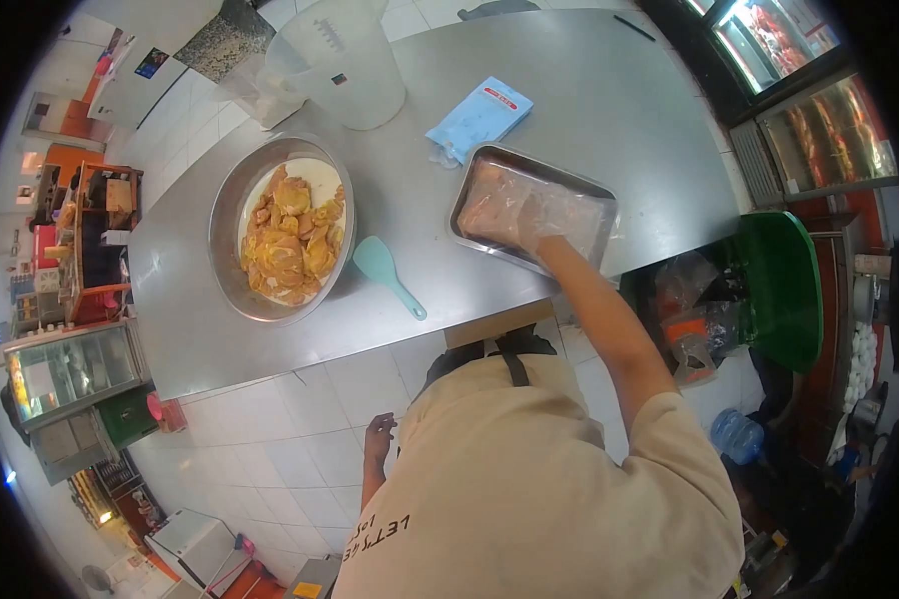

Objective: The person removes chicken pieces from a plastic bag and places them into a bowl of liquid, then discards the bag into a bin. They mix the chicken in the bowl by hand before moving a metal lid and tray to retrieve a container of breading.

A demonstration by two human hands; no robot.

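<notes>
My right hand (pixel 535 226) reaches down into a shallow steel tray (pixel 586 181) at the table's near right side. Clear plastic (pixel 569 212) lies in the tray and partly surrounds the hand, over pinkish contents (pixel 491 205) that look like raw meat. The fingers are hidden there, so their grip does not show. Down beside my body, away from the table, hangs my left hand (pixel 380 436), fingers loosely apart and holding nothing. Left of the tray, a mint-green scoop (pixel 377 262) rests on the steel table (pixel 410 190).
A big round metal bowl (pixel 229 250) holds yellow-coated meat pieces in white powder. Behind it stands a translucent measuring jug (pixel 355 80). A light-blue packet (pixel 481 115) lies behind the tray. Right of the table is a green bin (pixel 784 290) with plastic bags inside.
</notes>
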